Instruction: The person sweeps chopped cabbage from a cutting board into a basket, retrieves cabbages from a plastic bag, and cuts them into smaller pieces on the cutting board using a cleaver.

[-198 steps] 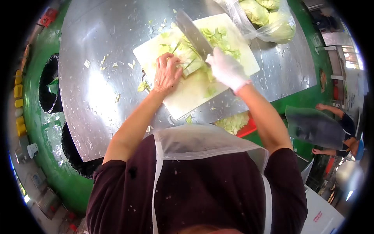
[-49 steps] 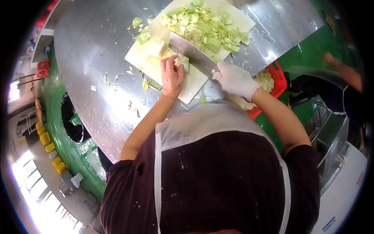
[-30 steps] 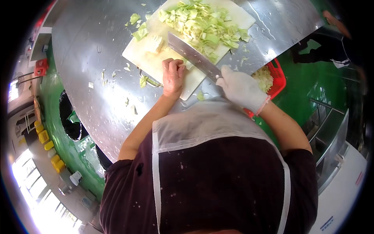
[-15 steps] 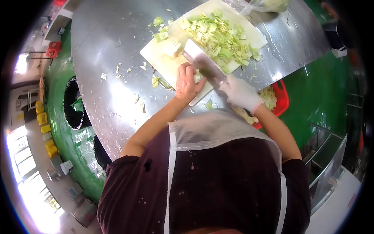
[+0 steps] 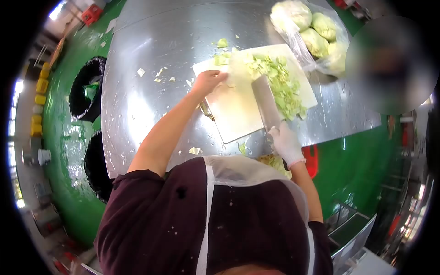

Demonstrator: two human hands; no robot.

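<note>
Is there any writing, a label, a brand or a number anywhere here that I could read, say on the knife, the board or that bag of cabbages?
None can be read.
Knife: bare blade, no mark visible.
Cutting board: plain white.
Bag of cabbages: clear plastic, no print showing.
Apron: plain.
Yellow containers and red box at the left edge: too small and blurred to tell.

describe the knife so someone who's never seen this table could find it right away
Start at the steel table and find the white cutting board near its front edge. The knife lies on the board's right side, beside the chopped cabbage, held by the gloved right hand. It is the only broad, grey metal blade there.
</note>
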